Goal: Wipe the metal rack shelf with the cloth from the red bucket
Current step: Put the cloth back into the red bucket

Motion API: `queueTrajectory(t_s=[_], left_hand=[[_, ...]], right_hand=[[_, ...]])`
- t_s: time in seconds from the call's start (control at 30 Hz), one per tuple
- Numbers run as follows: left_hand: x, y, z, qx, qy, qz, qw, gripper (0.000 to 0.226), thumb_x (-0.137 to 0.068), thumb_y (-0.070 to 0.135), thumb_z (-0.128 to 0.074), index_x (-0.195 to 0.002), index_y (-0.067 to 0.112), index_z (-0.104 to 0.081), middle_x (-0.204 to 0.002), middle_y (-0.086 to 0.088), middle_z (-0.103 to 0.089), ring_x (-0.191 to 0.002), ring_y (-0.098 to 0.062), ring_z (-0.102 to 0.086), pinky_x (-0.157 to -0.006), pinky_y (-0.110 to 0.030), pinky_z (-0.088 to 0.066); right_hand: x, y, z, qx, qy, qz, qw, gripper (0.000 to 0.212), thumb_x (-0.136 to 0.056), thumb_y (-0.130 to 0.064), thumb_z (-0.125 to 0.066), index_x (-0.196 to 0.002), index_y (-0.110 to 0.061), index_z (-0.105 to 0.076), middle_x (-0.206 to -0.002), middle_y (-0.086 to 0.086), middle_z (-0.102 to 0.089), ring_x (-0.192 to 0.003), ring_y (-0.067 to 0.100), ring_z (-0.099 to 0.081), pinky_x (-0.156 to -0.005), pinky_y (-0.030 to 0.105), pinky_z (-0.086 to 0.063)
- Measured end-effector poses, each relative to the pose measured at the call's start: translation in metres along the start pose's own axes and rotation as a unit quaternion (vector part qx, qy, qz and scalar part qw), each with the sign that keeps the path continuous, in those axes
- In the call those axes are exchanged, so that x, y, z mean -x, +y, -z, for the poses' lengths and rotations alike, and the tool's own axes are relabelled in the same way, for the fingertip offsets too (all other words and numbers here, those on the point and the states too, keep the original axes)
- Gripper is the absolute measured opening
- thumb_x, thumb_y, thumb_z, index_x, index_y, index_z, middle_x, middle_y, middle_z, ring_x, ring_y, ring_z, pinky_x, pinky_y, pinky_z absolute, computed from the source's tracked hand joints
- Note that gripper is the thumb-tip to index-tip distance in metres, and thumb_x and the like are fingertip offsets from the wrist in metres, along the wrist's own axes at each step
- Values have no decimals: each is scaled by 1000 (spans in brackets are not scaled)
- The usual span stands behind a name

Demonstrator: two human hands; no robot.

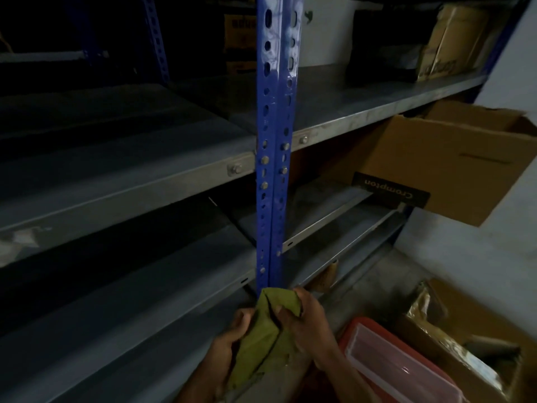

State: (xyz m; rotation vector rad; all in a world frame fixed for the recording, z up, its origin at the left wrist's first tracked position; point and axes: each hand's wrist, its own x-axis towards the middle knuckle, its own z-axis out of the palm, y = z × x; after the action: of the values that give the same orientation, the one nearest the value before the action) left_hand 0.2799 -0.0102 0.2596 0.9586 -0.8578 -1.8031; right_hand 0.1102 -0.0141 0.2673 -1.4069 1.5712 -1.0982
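An olive-green cloth (263, 333) is bunched between both hands low in the middle of the view. My left hand (229, 338) grips its lower left side; my right hand (308, 324) pinches its upper right part. They hover just in front of the blue slotted upright (273, 141) of the metal rack. Grey metal rack shelves (116, 181) run left and right at several levels. The red bucket (348, 335) sits at the lower right, only its rim showing.
A clear plastic container (398, 365) lies on the red bucket. An open Crompton cardboard box (436, 167) juts out from the right shelf. More boxes (447, 42) stand on the upper right shelf, and another open box (465, 338) sits at the lower right.
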Motion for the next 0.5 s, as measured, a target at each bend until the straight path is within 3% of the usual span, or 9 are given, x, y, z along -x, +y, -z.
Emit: queueTrajectory(t_s=[0.07, 0.13, 0.2, 0.27, 0.4, 0.5], left_hand=[[3, 1, 11, -58, -42, -12, 997, 73, -38, 42, -92, -94, 2, -67, -89, -11, -73, -83, -12, -70, -70, -19, -52], [5, 3, 16, -64, -84, 1, 994, 87, -38, 34, -95, -111, 2, -60, -104, -15, -71, -101, -23, -66, -86, -30, -52], [3, 1, 19, -75, -99, 1, 992, 78, -51, 17, -91, -119, 5, -56, -117, -25, -63, -110, -37, -60, -90, -43, -49], [0, 2, 17, -88, -75, -7, 993, 59, -58, 4, -81, -114, 8, -60, -113, -24, -64, -103, -36, -62, -82, -39, -50], [-5, 5, 3, -112, -25, -15, 993, 40, -63, 7, -71, -103, 13, -67, -101, -16, -70, -92, -27, -65, -74, -32, -51], [-11, 2, -7, -164, -8, -45, 985, 34, -64, 25, -77, -96, 18, -71, -97, -12, -72, -91, -24, -67, -76, -32, -52]], right_hand=[[-2, 1, 6, -23, -24, 8, 999, 26, -85, -5, -67, -94, -29, -65, -92, -9, -70, -87, 2, -65, -76, 21, -51], [-4, -1, 10, -49, -40, 4, 998, 27, -88, -2, -64, -99, -26, -70, -99, -6, -72, -94, 10, -68, -84, 33, -55], [-3, -1, 14, -85, -54, -25, 995, 25, -88, 0, -62, -96, -21, -74, -98, 3, -74, -95, 21, -69, -88, 45, -55], [-2, 3, 18, -120, -69, -54, 989, 20, -88, -1, -63, -91, -17, -75, -96, 9, -74, -95, 27, -69, -90, 53, -53], [6, 2, 32, -165, -125, -74, 976, 9, -78, -13, -71, -87, -13, -73, -91, 8, -73, -92, 28, -68, -87, 48, -54], [17, 7, 43, -254, -169, -123, 945, 28, -69, -18, -80, -89, -4, -67, -90, 16, -64, -89, 31, -62, -82, 44, -52]])
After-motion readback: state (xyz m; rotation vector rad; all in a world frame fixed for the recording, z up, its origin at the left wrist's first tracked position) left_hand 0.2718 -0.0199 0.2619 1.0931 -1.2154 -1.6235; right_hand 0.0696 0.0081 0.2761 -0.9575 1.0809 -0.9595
